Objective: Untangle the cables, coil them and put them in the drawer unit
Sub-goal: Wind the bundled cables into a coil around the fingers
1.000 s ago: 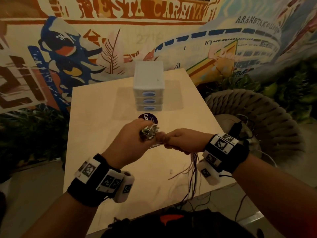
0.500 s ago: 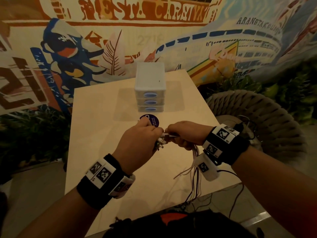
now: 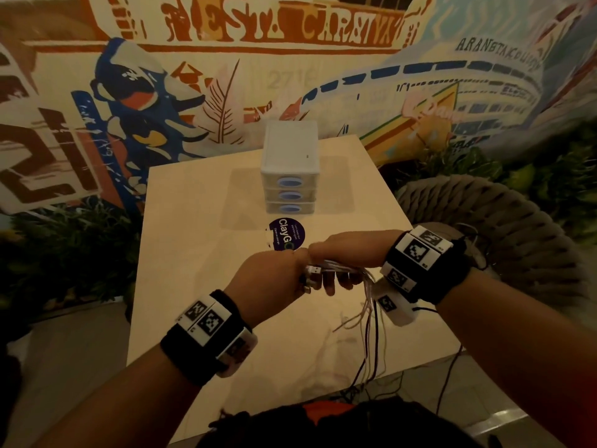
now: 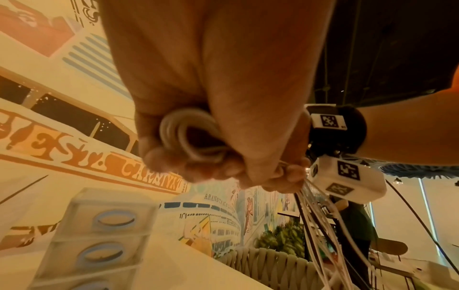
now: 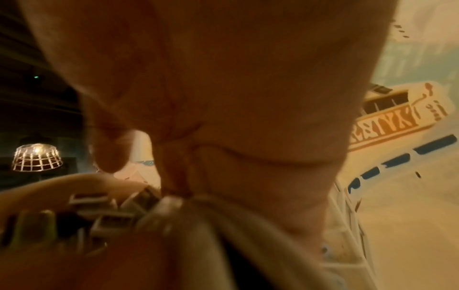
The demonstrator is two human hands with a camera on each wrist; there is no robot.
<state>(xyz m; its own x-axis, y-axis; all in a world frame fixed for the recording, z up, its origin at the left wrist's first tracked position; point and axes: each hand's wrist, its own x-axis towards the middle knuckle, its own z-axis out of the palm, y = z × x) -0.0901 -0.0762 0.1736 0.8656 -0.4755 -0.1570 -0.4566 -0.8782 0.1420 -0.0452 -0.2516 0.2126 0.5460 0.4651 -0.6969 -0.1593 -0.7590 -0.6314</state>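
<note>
Above the middle of the table, my left hand and right hand meet knuckle to knuckle around a bundle of thin cables. The left hand's fingers curl round a small coil of white cable, with USB plugs sticking out. The right hand grips the bundle beside it; loose white, pink and dark strands hang down over the table's near edge. The white drawer unit with three blue-handled drawers, all closed, stands at the table's far middle.
A round dark "ClayGo" sticker lies on the pale wooden table in front of the drawer unit. A woven grey chair stands right of the table, plants and a painted mural wall behind.
Both hands have drifted slightly right and lower, staying together on the bundle. The left hand has rolled knuckles up, so the plugs now stick out beneath it.
</note>
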